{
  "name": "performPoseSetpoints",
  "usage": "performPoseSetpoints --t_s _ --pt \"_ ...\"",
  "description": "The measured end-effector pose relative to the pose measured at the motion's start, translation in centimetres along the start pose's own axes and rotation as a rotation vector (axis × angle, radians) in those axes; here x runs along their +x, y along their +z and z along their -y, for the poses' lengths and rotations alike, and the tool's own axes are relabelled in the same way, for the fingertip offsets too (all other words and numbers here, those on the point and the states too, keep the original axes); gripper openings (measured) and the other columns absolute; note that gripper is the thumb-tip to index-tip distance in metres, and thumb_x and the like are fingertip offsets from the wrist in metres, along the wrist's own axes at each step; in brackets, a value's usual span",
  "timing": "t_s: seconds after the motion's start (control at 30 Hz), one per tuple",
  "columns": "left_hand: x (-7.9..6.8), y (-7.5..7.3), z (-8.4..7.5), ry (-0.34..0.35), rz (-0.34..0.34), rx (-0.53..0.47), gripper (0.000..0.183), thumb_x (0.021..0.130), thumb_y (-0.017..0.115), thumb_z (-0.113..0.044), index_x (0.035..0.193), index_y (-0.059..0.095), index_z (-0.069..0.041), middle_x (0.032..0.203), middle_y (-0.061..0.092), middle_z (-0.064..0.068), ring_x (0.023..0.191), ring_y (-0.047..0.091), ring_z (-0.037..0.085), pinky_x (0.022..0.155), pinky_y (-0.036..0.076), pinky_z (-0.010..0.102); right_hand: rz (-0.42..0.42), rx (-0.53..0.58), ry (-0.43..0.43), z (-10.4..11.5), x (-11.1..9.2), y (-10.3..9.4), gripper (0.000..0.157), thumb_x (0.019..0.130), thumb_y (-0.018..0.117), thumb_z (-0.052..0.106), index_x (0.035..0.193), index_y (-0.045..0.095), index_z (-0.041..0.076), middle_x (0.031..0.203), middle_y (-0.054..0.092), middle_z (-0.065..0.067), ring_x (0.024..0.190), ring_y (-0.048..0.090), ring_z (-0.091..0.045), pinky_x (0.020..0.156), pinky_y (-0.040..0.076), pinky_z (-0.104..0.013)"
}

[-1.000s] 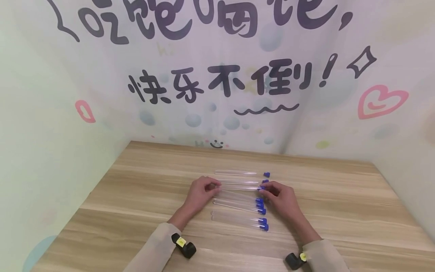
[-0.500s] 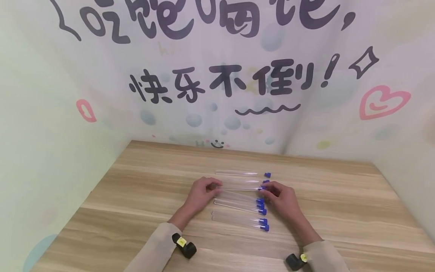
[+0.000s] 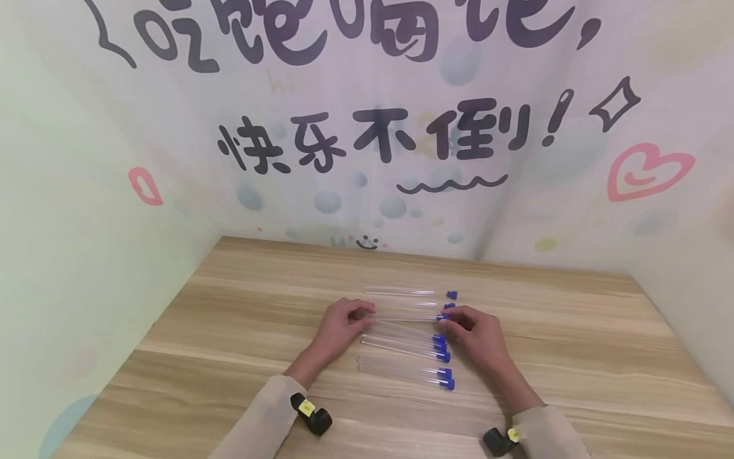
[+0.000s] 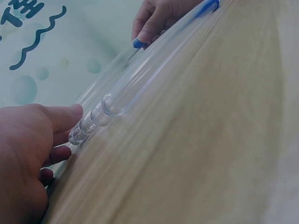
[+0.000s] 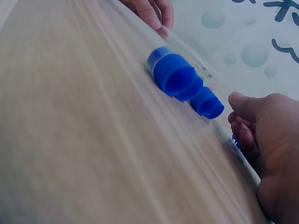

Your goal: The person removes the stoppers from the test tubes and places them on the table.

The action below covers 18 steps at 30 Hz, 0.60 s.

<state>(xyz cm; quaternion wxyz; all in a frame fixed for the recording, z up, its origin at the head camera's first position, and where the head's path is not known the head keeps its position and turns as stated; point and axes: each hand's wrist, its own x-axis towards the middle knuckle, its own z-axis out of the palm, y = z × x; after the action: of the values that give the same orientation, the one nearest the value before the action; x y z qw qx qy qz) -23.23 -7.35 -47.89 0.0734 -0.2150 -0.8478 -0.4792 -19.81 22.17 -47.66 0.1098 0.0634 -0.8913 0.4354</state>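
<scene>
Both hands work on one clear test tube lying crosswise between them. My left hand pinches its closed end between thumb and fingers. At the other end my right hand pinches a blue cap, which sits at the tube's mouth; the fingers hide part of it. In the left wrist view, a bit of this cap shows under the right thumb. Nearer the person lie several test tubes with blue caps on their right ends.
Beyond the hands lie two uncapped test tubes, the farther tube with a loose blue cap off its right end. Another loose cap lies just behind the right fingertips. The wooden table ends at a printed cloth backdrop.
</scene>
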Motion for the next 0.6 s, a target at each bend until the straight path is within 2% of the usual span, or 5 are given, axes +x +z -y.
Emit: performPoseSetpoints --t_s 0.2,0.33,0.43,0.6 --pt "0.0 -0.1 0.0 0.002 -0.002 0.004 0.021 0.083 0.075 -0.017 0.103 0.072 -0.012 0.082 0.058 -0.007 0.075 0.051 0.011 0.067 0.045 0.027 -0.009 -0.019 0.016 0.4 0.0 0.1 0.017 0.085 0.074 0.020 0.102 0.073 0.016 0.087 0.068 0.004 0.076 0.059 -0.014 0.065 0.050 -0.023" --pt "-0.1 -0.1 0.1 -0.002 -0.010 0.002 0.019 0.084 0.074 -0.017 0.102 0.072 -0.012 0.097 0.067 -0.004 0.079 0.056 0.011 0.069 0.047 0.027 -0.014 -0.022 0.032 0.8 0.0 0.2 0.018 0.084 0.075 0.021 0.101 0.073 0.016 0.088 0.069 0.004 0.076 0.060 -0.013 0.066 0.050 -0.023" --pt "-0.1 -0.1 0.1 -0.006 -0.008 -0.005 0.019 0.084 0.074 -0.016 0.102 0.072 -0.011 0.109 0.068 -0.003 0.084 0.061 0.011 0.073 0.049 0.028 -0.015 -0.019 0.053 1.0 -0.2 0.3 0.018 0.084 0.076 0.022 0.100 0.074 0.015 0.088 0.069 0.003 0.077 0.060 -0.013 0.067 0.050 -0.023" --pt "0.0 0.0 0.0 -0.001 -0.003 -0.017 0.019 0.084 0.074 -0.016 0.102 0.071 -0.010 0.112 0.068 -0.001 0.090 0.064 0.014 0.078 0.050 0.030 -0.031 -0.014 0.073 1.1 -0.3 0.3 0.018 0.083 0.076 0.022 0.099 0.074 0.014 0.089 0.070 0.002 0.079 0.061 -0.013 0.069 0.050 -0.024"
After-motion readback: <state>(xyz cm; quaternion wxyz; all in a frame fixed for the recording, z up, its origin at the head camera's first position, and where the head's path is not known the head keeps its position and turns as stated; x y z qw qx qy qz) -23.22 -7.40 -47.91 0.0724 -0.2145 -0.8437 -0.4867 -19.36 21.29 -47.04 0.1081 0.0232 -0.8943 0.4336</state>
